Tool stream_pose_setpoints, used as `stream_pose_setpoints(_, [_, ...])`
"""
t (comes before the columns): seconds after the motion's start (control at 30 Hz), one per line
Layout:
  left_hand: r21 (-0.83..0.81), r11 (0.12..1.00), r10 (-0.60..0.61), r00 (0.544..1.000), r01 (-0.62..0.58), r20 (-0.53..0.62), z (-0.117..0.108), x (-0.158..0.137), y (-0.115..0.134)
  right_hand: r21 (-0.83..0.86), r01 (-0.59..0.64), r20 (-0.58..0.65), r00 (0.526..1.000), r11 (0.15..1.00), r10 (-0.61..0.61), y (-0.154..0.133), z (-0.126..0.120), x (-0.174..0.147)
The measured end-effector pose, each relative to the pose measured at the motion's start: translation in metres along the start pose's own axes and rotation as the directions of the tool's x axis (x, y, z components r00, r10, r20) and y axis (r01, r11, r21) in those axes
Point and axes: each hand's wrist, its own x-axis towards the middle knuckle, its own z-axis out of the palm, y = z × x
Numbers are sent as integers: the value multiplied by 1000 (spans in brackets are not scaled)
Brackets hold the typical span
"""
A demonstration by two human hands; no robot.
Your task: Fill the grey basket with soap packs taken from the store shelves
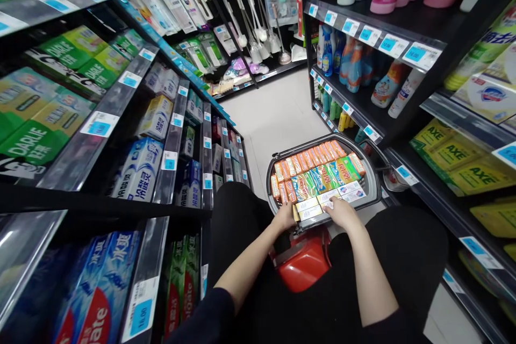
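A dark-rimmed shopping basket [373,188] sits between my knees, packed with rows of boxed and wrapped goods. Along its near side lie white-and-yellow soap boxes [309,212]. My left hand [285,218] is closed at the left end of this row, fingers on a box there; its fingertips are partly hidden. My right hand [342,212] has its thumb and fingers closed on a soap box in the same row. Behind them run green, blue and red wrapped packs [322,177], then orange packs [312,158] toward the far rim.
A red stool-like object [304,264] is below the basket. Toothpaste shelves [100,123] stand close on my left, and shelves of cleaning bottles [363,27] and yellow AXE packs [451,153] on my right. Pale floor [270,110] leads to a rack of brushes [256,37].
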Motion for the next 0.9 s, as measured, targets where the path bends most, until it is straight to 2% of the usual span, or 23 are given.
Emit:
stream_pose_setpoints(0.2, [-165,986,-6,996,20,86,-62,-2,-13,18,-39,8,999,999,39,6,2,2])
stream_pose_setpoints(0.27, [-306,951,12,990,33,143,-83,-10,-18,64,-30,10,1000,998,29,7,4,5])
stream_pose_setpoints(0.3, [-425,904,36,984,43,175,-91,-14,-19,114,-22,13,1000,993,21,6,5,8])
stream_pose_setpoints(0.37, [-682,728,110,969,72,220,-103,-24,-19,295,-6,29,1000,956,-3,0,11,15])
stream_pose_setpoints(0.43, [-830,544,168,953,125,254,-108,-30,-17,565,-23,93,995,824,-36,-12,20,22])
stream_pose_setpoints(0.5, [-859,477,171,940,183,296,-106,-31,-15,798,-63,166,979,600,-117,-25,31,28])
stream_pose_setpoints(0.53, [-863,457,159,935,214,316,-102,-30,-14,862,-83,184,971,499,-156,-30,37,31])
stream_pose_setpoints(0.57, [-867,436,144,932,242,333,-98,-28,-14,895,-97,191,965,435,-179,-34,43,34])
stream_pose_setpoints(0.6, [-872,414,132,930,263,343,-93,-24,-14,907,-95,187,964,411,-189,-36,48,36])
stream_pose_setpoints(0.67, [-876,384,121,925,292,361,-83,-17,-13,889,-72,160,974,453,-159,-35,54,39])
stream_pose_setpoints(0.73, [-865,387,124,912,319,392,-76,-11,-13,831,-48,139,983,554,-123,-30,57,40])
stream_pose_setpoints(0.8, [-841,415,103,900,348,423,-70,-6,-12,753,-32,154,980,657,-129,-26,57,38])
stream_pose_setpoints(0.9, [-769,503,-38,899,395,437,-60,0,-12,612,-6,224,961,791,-166,-30,60,30])
